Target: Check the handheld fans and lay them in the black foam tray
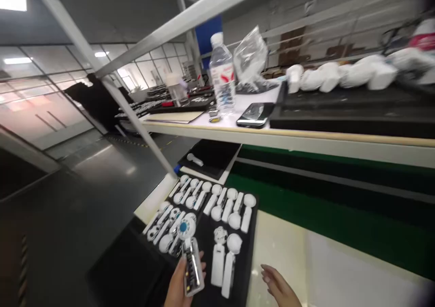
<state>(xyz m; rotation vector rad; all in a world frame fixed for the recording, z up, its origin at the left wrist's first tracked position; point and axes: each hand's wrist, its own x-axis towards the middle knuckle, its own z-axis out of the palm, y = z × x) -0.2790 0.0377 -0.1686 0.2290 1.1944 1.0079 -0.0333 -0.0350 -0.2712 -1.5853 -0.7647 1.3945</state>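
Note:
My left hand (180, 282) is closed around the handle of a white handheld fan (190, 264). Its round head has a blue-green centre, and a circuit board with small parts shows in the handle. Beneath and beyond it, a black foam tray (204, 232) carries several rows of similar white fans (246, 214), some with their insides exposed. Two more fans (218, 264) lie just right of the held one, side by side on the tray. My right hand (279, 286) hovers near the pale tabletop right of the tray, fingers stretched out and holding nothing.
A green conveyor belt (326, 207) runs behind the pale work surface (282, 239). Above it, a shelf (251, 136) carries a water bottle (222, 78), a phone (255, 115) and a black tray of white parts (340, 105). Another black tray (212, 157) holds one white piece.

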